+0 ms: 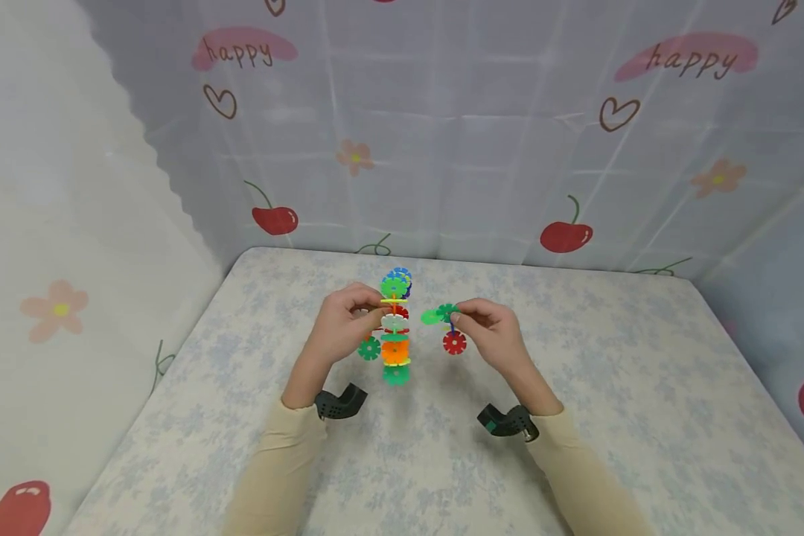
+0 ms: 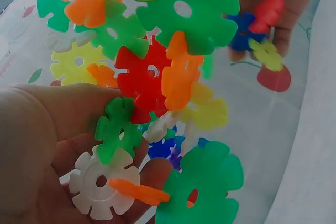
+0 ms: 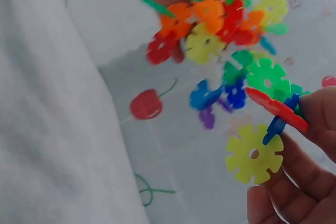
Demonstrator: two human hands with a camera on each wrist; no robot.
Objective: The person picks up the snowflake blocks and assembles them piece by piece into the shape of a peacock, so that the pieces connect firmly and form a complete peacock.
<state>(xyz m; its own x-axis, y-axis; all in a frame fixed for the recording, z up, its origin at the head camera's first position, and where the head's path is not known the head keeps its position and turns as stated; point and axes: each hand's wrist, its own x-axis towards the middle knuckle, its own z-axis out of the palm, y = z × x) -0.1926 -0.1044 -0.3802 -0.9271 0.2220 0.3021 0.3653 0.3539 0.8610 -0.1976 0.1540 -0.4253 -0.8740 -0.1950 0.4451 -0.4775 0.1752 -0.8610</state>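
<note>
My left hand [image 1: 342, 320] grips a tall, many-coloured assembly of interlocking snowflake discs [image 1: 395, 351], held up over the table. Its slotted plastic discs are green, orange, white, yellow, red and blue; in the left wrist view a red disc [image 2: 134, 80] sits near the middle, beside my thumb. To the right, my right hand [image 1: 492, 327] pinches a smaller joined cluster of snowflake discs [image 1: 454, 342]. That cluster shows green, blue and red pieces, with a yellow disc [image 3: 247, 169] below my thumb in the right wrist view. A gap separates the two pieces in the head view.
A pale cloth with blue floral print covers the table [image 1: 616, 357]. Behind it hangs a curtain [image 1: 482, 156] printed with cherries, hearts and flowers; similar sheets close off both sides. A dark wrist camera [image 1: 340, 402] is strapped on my left wrist, another [image 1: 505, 421] on my right.
</note>
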